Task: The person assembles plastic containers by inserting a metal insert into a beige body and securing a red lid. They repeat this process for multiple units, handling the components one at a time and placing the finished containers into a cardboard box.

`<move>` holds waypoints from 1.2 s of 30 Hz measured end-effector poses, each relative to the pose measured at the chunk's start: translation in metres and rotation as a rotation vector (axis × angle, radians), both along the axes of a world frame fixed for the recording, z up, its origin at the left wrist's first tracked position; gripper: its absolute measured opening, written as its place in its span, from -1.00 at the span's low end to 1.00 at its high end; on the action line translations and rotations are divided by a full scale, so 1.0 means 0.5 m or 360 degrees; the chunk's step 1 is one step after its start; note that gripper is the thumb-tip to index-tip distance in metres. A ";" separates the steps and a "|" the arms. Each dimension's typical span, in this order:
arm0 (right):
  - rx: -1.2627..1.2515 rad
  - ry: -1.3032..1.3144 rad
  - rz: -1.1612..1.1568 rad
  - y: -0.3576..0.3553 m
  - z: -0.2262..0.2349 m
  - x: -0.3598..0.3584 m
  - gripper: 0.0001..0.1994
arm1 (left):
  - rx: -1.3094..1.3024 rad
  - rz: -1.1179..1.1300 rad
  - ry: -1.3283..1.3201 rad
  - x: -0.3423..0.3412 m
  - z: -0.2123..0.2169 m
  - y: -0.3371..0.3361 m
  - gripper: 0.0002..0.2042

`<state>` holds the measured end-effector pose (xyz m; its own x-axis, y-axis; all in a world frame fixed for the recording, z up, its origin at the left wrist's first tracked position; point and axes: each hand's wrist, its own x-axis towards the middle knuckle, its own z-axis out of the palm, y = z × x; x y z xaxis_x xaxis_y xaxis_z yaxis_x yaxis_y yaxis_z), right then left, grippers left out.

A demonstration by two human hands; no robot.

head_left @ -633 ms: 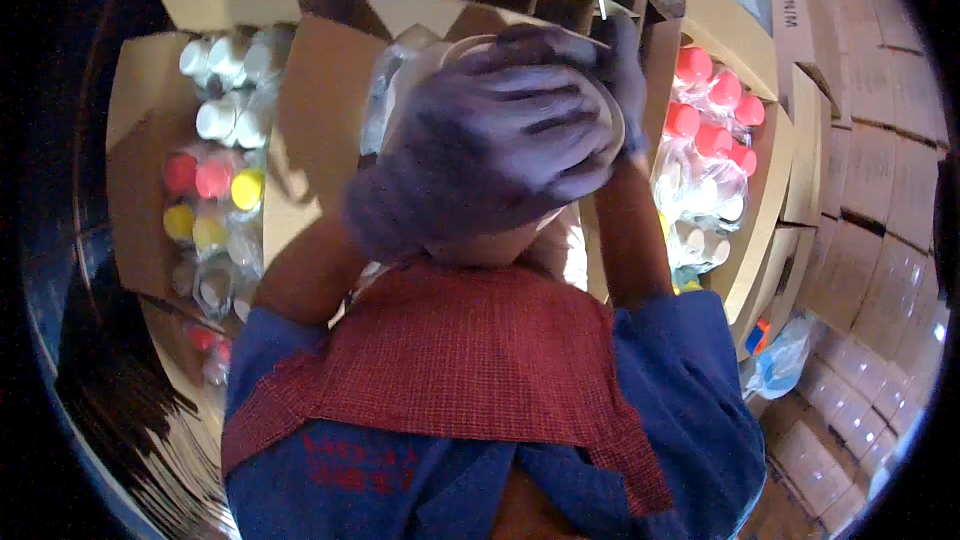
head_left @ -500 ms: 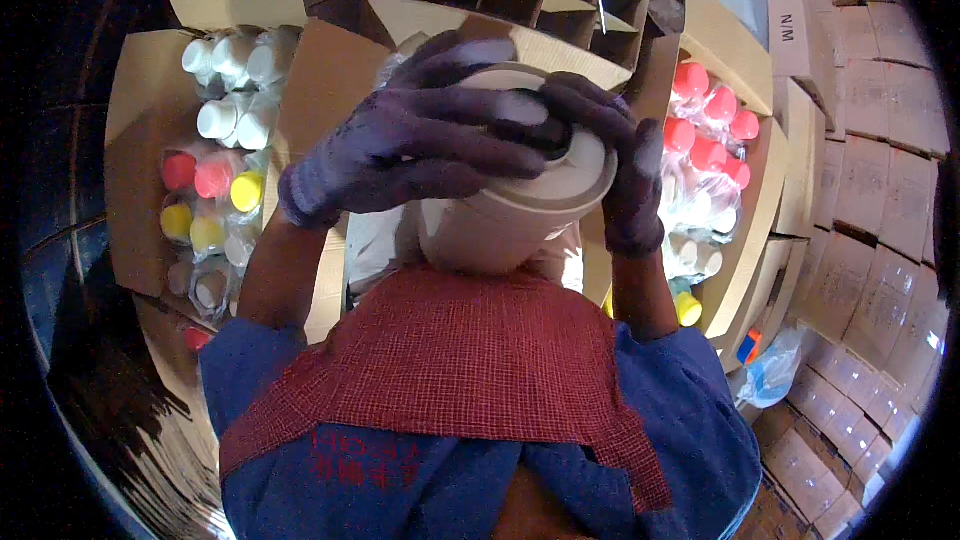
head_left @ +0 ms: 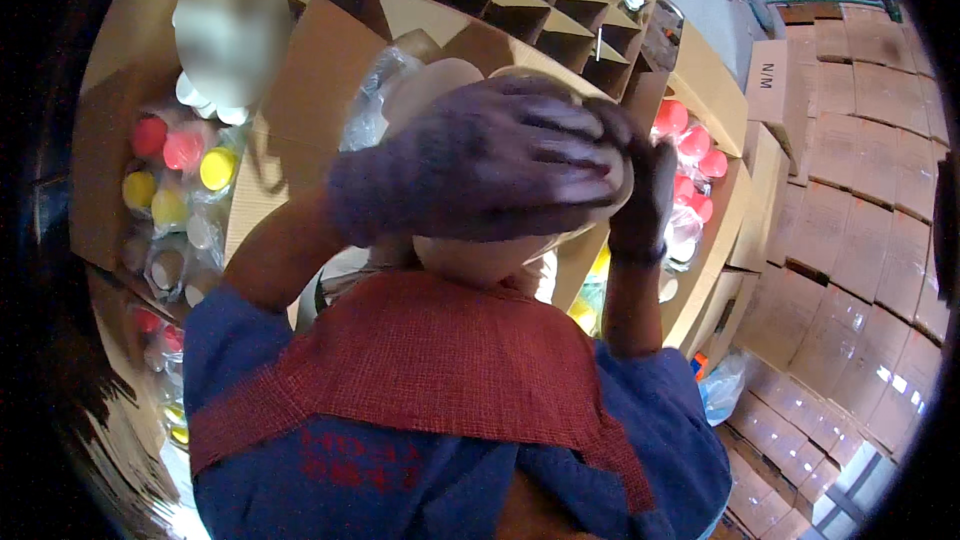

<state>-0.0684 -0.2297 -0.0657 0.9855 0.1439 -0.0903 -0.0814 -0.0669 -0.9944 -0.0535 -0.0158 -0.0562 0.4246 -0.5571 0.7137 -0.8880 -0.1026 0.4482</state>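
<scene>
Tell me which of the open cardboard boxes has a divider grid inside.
The top box, beyond the gloved hands: cardboard dividers split it into square cells. The left box and the right box hold loose coloured-capped containers without dividers.

even, fairly bright daylight, strongest at the lower right where the floor glares white. heavy fisheye bending with a black vignette round the rim. the gloved left hand sits close and slightly blurred; colours look saturated.
</scene>
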 end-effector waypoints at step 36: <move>-0.0316 -0.0798 0.1180 0.060 0.006 0.168 -0.74 | 0.0166 -0.0026 -0.0079 -0.059 0.050 -0.074 -0.71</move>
